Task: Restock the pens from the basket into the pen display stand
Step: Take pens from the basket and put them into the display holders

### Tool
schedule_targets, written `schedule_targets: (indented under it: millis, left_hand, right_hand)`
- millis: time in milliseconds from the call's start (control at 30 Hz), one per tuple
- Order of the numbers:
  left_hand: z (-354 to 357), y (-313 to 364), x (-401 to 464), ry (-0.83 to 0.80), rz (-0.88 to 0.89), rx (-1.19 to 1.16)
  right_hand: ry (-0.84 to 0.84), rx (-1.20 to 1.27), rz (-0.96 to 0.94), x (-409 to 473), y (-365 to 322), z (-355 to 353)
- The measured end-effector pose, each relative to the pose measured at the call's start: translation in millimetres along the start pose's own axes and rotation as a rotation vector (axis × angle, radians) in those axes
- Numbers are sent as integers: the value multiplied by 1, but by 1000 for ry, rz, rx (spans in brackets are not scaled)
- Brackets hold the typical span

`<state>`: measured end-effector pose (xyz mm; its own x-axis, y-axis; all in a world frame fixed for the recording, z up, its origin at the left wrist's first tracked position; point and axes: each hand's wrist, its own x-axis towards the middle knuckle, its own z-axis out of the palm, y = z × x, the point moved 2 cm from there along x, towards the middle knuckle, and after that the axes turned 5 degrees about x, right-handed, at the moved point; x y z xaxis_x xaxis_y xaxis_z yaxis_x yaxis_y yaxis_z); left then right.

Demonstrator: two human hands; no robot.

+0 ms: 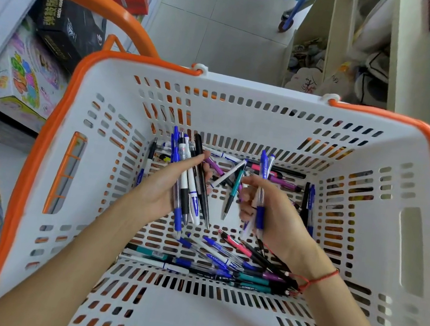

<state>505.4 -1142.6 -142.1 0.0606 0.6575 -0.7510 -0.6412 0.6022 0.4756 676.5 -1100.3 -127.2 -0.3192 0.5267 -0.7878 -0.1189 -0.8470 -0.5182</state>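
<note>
Both forearms reach down into the white basket point(210, 314) with its orange rim, where the left hand point(163, 188) curls its fingers around a bundle of pens point(190, 184) and the right hand point(273, 216) pinches two or three blue pens point(262, 188), upright. Many loose pens point(219, 264) lie on the basket floor; the display stand is not visible. I think it is best to pass the blue pens to the left bundle, turn all tips one way, and grip firmly before lifting, so none slips out.
</note>
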Motion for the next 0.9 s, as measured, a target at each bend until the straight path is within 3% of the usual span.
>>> schedule_targets:
  millis: [100, 400, 600, 767, 900]
  left_hand:
    - [0, -2, -1, -48, -39, 35]
    - [0, 0, -3, -108, -124, -102]
    - [0, -1, -3, -126, -127, -133]
    - [0, -4, -2, -92, -135, -115]
    - [3, -10, 1, -71, -162, -58]
  right_hand:
    - [-82, 119, 35, -3, 0, 2]
    - [90, -14, -181, -1, -2, -6]
    - [118, -246, -223, -1, 1, -2]
    - [104, -145, -196, -4, 3, 7]
    - [108, -567, -404, -7, 9, 11]
